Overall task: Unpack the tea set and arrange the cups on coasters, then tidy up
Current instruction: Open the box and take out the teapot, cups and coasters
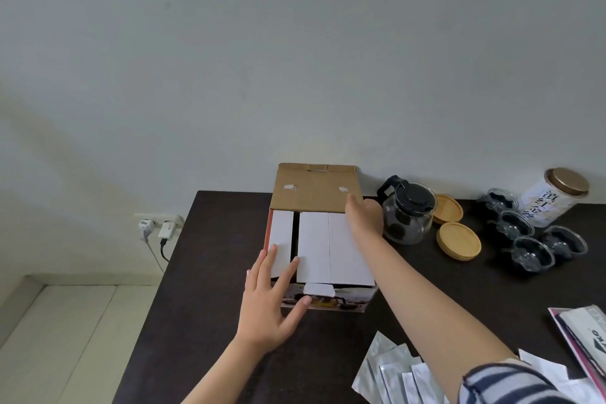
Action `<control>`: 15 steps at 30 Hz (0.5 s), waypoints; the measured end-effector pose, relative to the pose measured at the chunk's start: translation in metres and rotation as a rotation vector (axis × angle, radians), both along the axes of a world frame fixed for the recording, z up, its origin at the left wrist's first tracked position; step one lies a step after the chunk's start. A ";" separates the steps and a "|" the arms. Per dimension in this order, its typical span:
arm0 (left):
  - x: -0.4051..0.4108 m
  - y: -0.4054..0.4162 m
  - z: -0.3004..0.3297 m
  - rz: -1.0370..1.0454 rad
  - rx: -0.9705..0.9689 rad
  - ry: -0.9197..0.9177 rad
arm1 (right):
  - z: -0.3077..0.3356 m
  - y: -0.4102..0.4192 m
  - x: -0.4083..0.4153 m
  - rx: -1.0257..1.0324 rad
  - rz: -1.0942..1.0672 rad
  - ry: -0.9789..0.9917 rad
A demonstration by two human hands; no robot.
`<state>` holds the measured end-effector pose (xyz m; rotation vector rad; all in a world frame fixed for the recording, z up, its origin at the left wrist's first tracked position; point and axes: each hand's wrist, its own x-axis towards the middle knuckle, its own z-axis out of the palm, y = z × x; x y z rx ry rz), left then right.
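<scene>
The tea set's cardboard box (328, 249) stands on the dark table (210, 272), its brown lid flap (311, 188) raised at the back and white inner flaps folded down. My left hand (272, 302) lies with straight fingers on the box's front left corner and left inner flap. My right hand (364, 216) reaches over the box's far right corner, touching the lid flap's right edge; its fingers are partly hidden. To the right stand a glass teapot (408, 213) with a black lid, two wooden coasters (457, 241), and several glass cups (531, 252).
A white tea canister (554, 198) with a gold lid stands at the back right. Silver foil sachets (393, 377) lie at the front, papers and a booklet (583, 341) at the front right. A wall socket (160, 226) with plugs sits left of the table.
</scene>
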<state>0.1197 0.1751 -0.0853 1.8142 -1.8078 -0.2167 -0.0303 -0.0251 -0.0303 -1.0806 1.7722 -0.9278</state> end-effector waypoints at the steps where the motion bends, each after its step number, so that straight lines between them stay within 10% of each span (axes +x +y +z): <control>1: -0.001 0.000 0.000 0.001 -0.010 0.003 | -0.002 0.001 0.001 -0.015 0.001 -0.012; 15: -0.007 -0.001 -0.001 0.044 -0.006 -0.003 | -0.013 0.002 -0.018 -0.107 0.041 -0.228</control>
